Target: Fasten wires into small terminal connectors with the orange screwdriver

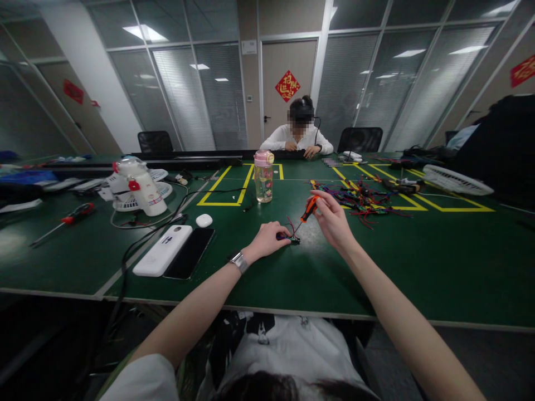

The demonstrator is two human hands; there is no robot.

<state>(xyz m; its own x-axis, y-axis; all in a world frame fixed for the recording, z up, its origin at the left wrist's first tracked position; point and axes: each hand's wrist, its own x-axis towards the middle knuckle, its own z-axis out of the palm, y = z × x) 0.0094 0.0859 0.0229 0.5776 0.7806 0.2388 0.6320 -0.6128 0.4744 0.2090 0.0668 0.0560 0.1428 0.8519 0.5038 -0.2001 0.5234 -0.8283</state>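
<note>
On the green table, a small circuit board with wires lies under the fingers of my left hand, which are closed on its left end. A red wire rises from it. My right hand grips an orange and black screwdriver by its handle, tilted, with the shaft pointing down to the board. Whether the tip touches a screw is too small to tell. To the right, behind my right hand, lies a pile of similar boards with red and dark wires.
A pink-lidded bottle stands ahead. On the left are a black phone, a white power bank, a white earbud case, a white bottle, cables and a red-black screwdriver. Across the table sits a person.
</note>
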